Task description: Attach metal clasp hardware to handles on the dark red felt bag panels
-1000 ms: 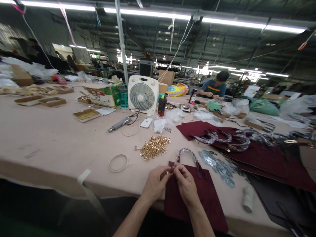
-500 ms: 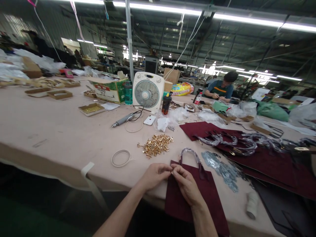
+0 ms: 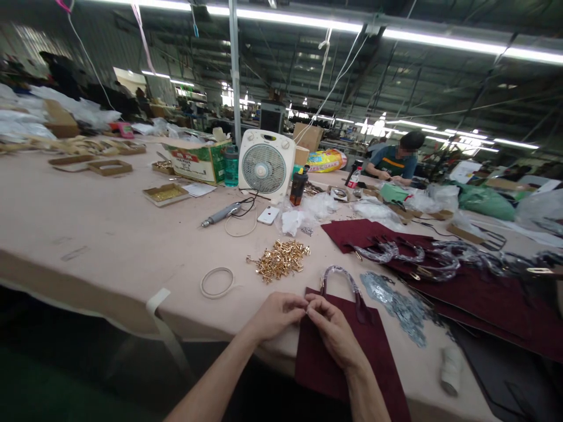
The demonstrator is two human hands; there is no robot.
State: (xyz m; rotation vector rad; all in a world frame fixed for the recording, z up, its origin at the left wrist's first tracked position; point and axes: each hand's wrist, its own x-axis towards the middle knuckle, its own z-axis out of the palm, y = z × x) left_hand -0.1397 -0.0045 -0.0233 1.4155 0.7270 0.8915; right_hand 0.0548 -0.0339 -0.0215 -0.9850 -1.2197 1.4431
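Note:
My left hand (image 3: pixel 278 315) and my right hand (image 3: pixel 331 326) meet fingertip to fingertip over the left edge of a dark red bag panel (image 3: pixel 373 363). Both are closed in a pinch; whatever sits between the fingers is too small and hidden to name. The panel lies at the table's front edge, with a plastic-wrapped handle (image 3: pixel 342 272) arching from its top. Just beyond my hands is a heap of small gold metal fittings (image 3: pixel 281 260). To the right of the panel spreads a pile of flat grey metal plates (image 3: pixel 398 308).
Left of the gold heap lies a coil of pale strip (image 3: pixel 217 282). Behind are an electric screwdriver (image 3: pixel 220 214), a phone (image 3: pixel 268 215) and a box fan (image 3: pixel 265 167). Stacked dark red panels (image 3: pixel 475 299) fill the right, near a grey roll (image 3: pixel 451 370). A co-worker (image 3: pixel 396 159) sits across the table.
The view has shifted very slightly, so everything appears a little lower and further right. My hands keep the same pinched pose, fingertips together.

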